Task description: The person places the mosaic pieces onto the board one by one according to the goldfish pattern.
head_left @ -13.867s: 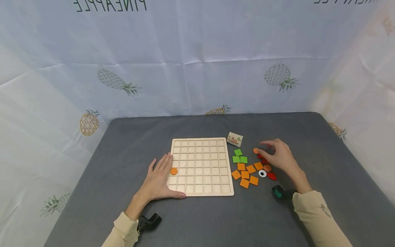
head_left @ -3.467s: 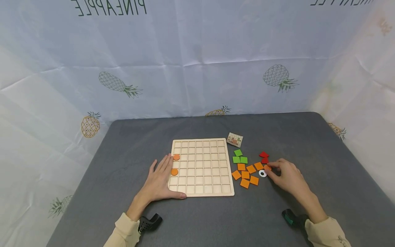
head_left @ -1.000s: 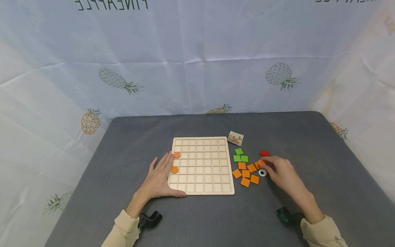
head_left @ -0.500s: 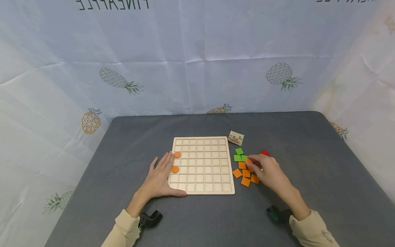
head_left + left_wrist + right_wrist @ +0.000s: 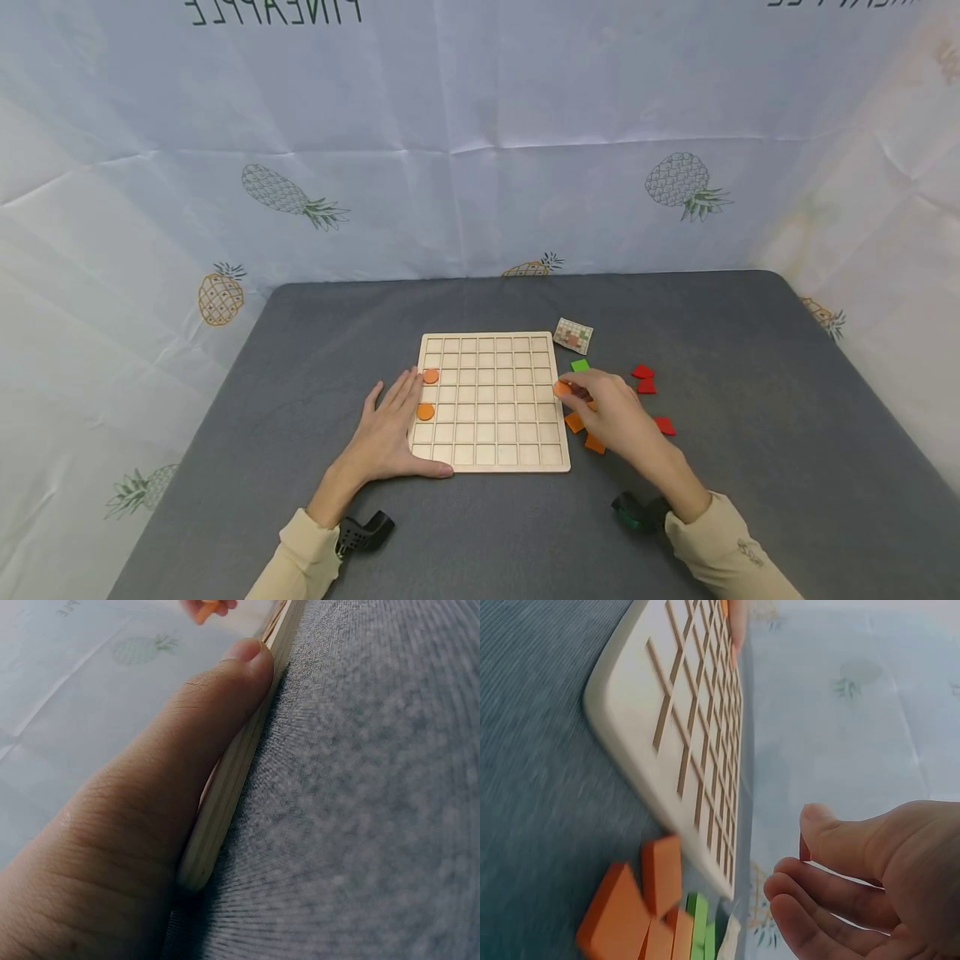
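Grey cloth-covered counter (image 5: pixel 480 533), pale pineapple-print sheet (image 5: pixel 480 208) along the far side. Left: left hand (image 5: pixel 384 433) on the square pale-wood grid board (image 5: pixel 495 469), fingers straight along its left edge, thumb spread wide to the near edge, gripping nothing. Two flat orange discs, one far (image 5: pixel 431 377) and one near (image 5: pixel 426 412), in the board's left column, one cell between. Small patterned card (image 5: pixel 573 336) just beside the board's far right corner. Orange square tiles (image 5: pixel 575 422) right of the board, partly under the hand; green square tile (image 5: pixel 581 365) farther back. Right hand (image 5: pixel 617 415): thumb and fingers narrow, pinching a third flat orange disc (image 5: pixel 562 388) raised by the board's right edge. Far right: two flat red pieces (image 5: pixel 645 386) touching or nearly so, another flat red piece (image 5: pixel 664 426) nearer.
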{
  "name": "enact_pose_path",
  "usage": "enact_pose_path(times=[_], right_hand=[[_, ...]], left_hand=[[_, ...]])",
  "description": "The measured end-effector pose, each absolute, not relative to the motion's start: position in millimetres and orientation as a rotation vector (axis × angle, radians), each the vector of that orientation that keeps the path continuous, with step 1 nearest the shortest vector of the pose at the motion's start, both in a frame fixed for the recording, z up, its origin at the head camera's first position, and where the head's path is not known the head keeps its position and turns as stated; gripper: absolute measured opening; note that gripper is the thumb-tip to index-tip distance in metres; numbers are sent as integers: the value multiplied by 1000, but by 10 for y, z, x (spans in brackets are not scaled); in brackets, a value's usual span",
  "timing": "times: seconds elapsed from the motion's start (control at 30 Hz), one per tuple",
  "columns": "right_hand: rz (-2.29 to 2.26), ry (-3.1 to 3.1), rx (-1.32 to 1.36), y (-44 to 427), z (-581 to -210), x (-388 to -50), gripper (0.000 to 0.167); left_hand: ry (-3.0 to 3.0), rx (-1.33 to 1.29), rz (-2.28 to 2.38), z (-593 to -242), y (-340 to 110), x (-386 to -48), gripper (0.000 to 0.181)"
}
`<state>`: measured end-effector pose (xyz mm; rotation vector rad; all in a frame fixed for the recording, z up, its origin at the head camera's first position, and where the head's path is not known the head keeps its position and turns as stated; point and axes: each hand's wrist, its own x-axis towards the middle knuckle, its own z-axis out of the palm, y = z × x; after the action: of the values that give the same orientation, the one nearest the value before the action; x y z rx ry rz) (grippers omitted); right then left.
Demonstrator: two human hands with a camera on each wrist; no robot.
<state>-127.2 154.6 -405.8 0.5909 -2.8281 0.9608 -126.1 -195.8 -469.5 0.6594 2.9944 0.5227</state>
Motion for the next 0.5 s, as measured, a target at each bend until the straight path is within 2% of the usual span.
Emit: enact_pose_path(times=[0.07,0.2,0.5], right_hand=[[981,-2828,606,1485,-4053,-1278,5],[997,-2833,642,1365,-4052,-1279,3],[975,-2844,727,1074,-4067,-1283,14]], left_hand=[[2995,659,522,-4693,-1958,-1262,145],[2998,661,527,-4690,-1953,-1264,145],[2994,662,522,-4707,-1946,-1270,147]])
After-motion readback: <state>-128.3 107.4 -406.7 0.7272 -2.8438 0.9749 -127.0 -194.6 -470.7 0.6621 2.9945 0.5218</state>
